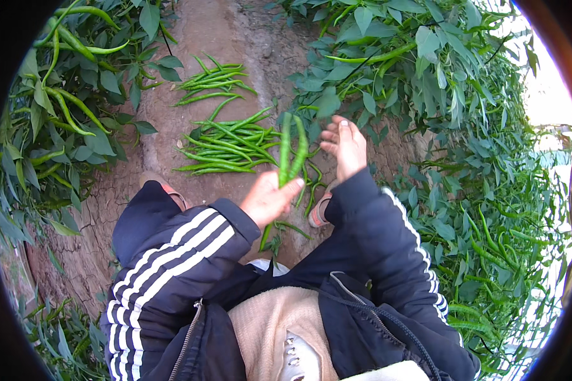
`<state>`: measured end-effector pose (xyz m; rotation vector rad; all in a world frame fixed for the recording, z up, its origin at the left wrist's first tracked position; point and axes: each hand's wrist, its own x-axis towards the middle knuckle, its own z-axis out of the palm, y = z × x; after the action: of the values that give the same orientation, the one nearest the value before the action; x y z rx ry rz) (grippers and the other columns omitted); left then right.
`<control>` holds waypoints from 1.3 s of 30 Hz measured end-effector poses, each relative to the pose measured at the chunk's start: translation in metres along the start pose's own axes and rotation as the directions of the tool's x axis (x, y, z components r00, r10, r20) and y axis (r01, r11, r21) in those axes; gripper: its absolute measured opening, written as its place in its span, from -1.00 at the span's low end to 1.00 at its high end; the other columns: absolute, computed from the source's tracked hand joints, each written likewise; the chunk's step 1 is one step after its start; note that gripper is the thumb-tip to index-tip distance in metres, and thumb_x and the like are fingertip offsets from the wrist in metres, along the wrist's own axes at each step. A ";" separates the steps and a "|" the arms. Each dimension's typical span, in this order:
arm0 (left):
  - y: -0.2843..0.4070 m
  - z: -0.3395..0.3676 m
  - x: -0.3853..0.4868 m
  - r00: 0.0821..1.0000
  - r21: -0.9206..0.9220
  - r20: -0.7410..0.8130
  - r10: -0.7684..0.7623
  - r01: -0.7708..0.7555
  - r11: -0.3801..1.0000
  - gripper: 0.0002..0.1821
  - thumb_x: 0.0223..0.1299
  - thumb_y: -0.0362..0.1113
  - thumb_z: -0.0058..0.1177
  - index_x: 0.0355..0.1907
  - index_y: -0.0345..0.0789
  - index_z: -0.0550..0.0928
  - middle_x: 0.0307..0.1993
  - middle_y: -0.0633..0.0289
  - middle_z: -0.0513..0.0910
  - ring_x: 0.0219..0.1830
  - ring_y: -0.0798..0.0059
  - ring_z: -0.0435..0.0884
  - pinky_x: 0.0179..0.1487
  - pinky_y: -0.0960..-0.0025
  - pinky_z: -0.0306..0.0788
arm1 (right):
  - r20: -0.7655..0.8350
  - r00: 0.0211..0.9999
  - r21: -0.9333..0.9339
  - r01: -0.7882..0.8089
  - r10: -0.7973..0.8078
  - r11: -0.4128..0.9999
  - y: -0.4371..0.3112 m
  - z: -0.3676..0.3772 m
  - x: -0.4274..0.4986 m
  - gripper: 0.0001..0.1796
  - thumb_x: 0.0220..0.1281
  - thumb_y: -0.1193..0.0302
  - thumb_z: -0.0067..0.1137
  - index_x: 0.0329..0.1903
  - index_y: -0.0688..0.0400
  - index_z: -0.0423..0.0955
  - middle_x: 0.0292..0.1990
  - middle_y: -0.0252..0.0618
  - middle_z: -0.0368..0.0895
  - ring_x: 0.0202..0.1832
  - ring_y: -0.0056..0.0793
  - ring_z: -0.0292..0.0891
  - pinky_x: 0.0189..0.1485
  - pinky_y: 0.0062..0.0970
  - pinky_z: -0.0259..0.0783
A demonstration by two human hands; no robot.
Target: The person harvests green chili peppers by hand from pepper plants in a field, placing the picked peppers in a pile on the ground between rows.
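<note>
My left hand (270,199) is shut around the lower ends of a few long green chili peppers (284,152), which point away from me, slightly blurred. To its right, my right hand (348,147) is raised with the fingers loosely bent and apart, and nothing shows in it. Its fingertips are close to the leaves of a pepper plant (328,102). Beyond my left hand, a large pile of green chili peppers (233,143) lies on the soil. A smaller pile of peppers (214,81) lies farther off, and loose peppers (314,183) lie beneath and between my hands.
Dense pepper plants bearing fruit line the left side (83,81) and the right side (457,190) of a bare soil path (205,28). My left shoe (174,195) and right shoe (318,214) flank the larger pile. A leafy sprig (275,240) lies on the ground between my legs.
</note>
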<state>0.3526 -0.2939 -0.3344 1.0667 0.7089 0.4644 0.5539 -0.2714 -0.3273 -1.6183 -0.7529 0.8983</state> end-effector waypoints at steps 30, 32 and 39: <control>-0.015 0.005 0.009 0.998 -0.193 0.025 -0.060 0.063 0.979 -0.70 0.30 -0.07 0.01 -0.24 -0.30 0.58 -0.36 0.42 0.55 -0.31 0.69 0.47 -0.24 0.50 0.39 | 0.245 0.944 0.432 -0.310 0.221 0.847 -0.029 0.025 -0.039 -0.62 0.43 0.14 -0.16 -0.08 0.23 0.39 -0.71 -0.54 0.06 -0.74 -0.73 -0.02 -0.71 -0.63 0.02; -0.017 0.008 0.007 0.997 -0.307 0.053 -0.061 0.075 0.949 -0.75 0.31 -0.16 0.01 -0.24 -0.33 0.59 -0.42 0.43 0.53 -0.42 0.69 0.45 -0.33 0.49 0.35 | 0.376 0.921 0.449 -0.277 0.102 0.849 -0.022 0.045 -0.039 -0.62 0.43 0.14 -0.16 -0.12 0.22 0.42 -0.70 -0.52 0.08 -0.74 -0.73 -0.04 -0.71 -0.63 0.00; 0.005 -0.013 -0.003 0.930 -0.365 -0.302 -0.208 0.089 0.927 -0.72 0.27 -0.23 0.05 -0.14 -0.42 0.56 -0.52 0.37 0.48 -0.50 0.62 0.44 -0.38 0.54 0.31 | -0.095 0.969 0.012 -0.229 0.229 0.973 0.091 0.035 0.097 -0.62 0.27 0.20 0.10 -0.09 0.29 0.43 -0.30 -0.22 0.54 -0.34 -0.46 0.49 -0.35 -0.47 0.44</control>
<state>0.3408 -0.2857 -0.3333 0.5989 0.9638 0.6207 0.5756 -0.1914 -0.4373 -1.7591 -0.5053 0.9765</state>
